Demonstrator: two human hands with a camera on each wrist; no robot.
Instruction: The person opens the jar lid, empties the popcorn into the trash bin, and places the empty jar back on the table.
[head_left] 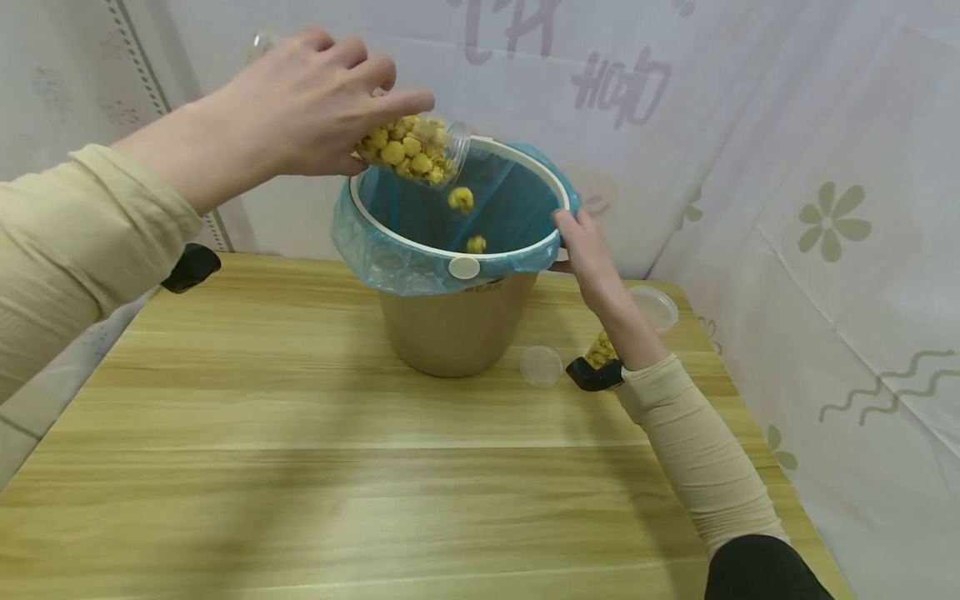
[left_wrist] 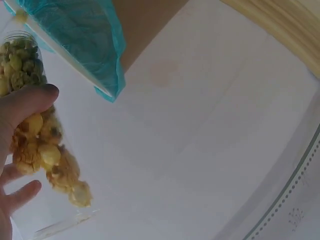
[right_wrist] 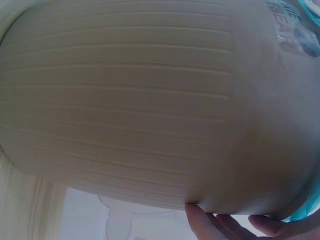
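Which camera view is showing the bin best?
The head view: it shows the bin from blue liner to base. The left wrist view shows its lined top and some side; the right wrist view, mostly its ribbed side, close up.

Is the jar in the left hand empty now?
No, yellow popcorn-like pieces show through the clear jar that the left hand grips.

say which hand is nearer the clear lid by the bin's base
Right hand, gripping the bin near its top, higher than the lid; the left hand holds a jar farther off, across the bin.
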